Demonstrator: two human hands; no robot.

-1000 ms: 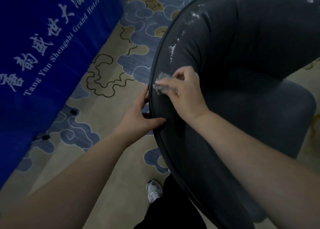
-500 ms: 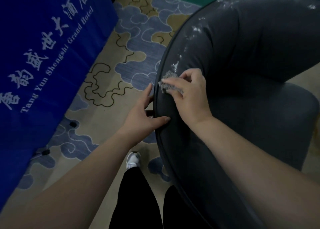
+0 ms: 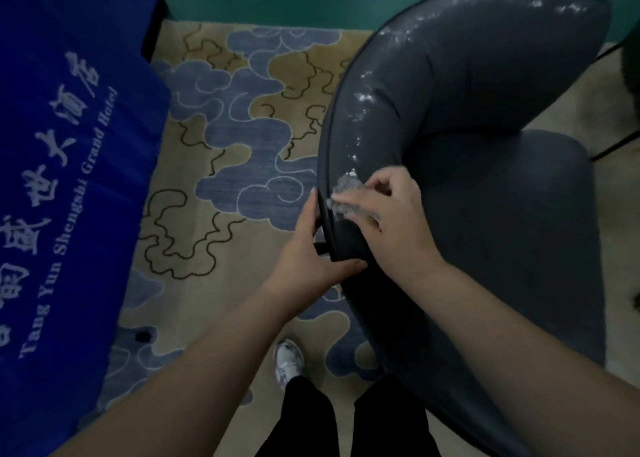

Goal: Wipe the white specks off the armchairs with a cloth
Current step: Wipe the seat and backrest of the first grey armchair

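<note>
Head view, left to right. Left hand: thumb on top, fingers behind, clamped on the armchair back's edge. Right hand: nearer the work, fingers curled, pressing the cloth on the rim. Specks: trail running up and away along the rim, directly beyond the cloth.

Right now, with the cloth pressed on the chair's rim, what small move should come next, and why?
Probably slide the cloth a little further up the armchair rim. The right hand holds it just below a trail of white specks running up the rim, while the left hand steadies the chair's edge.
</note>
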